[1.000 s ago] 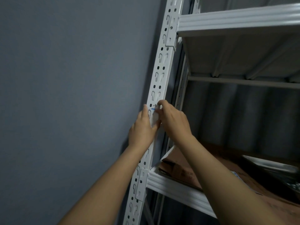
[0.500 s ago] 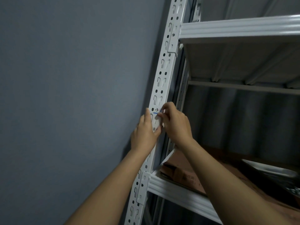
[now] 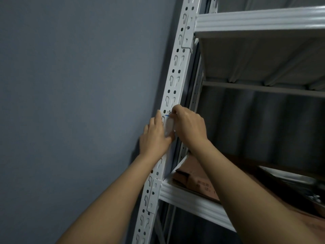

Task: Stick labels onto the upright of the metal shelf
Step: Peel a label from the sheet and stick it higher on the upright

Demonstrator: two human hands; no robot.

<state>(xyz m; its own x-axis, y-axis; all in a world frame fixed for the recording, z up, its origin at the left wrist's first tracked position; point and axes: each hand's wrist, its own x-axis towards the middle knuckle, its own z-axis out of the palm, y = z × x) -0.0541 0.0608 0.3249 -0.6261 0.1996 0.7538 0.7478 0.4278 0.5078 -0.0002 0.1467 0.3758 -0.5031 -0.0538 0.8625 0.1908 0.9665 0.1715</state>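
On the upright (image 3: 173, 80), mid-height between the two shelves, your hands meet over the label (image 3: 169, 126). Left hand (image 3: 155, 136) lies flat against the post, thumb on the label's lower end; right hand (image 3: 189, 126) pinches its top, by the blue line (image 3: 167, 115).

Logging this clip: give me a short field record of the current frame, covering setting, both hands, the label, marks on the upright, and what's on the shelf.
setting: white metal shelf upright beside a grey wall
left hand: fingers straight, pressing the upright's left edge
right hand: fingertips pinching at the label's top
label: pale, translucent strip lying along the upright between both hands
marks: blue line with a black handwritten mark above; illegible
shelf contents: cardboard box on the lower shelf
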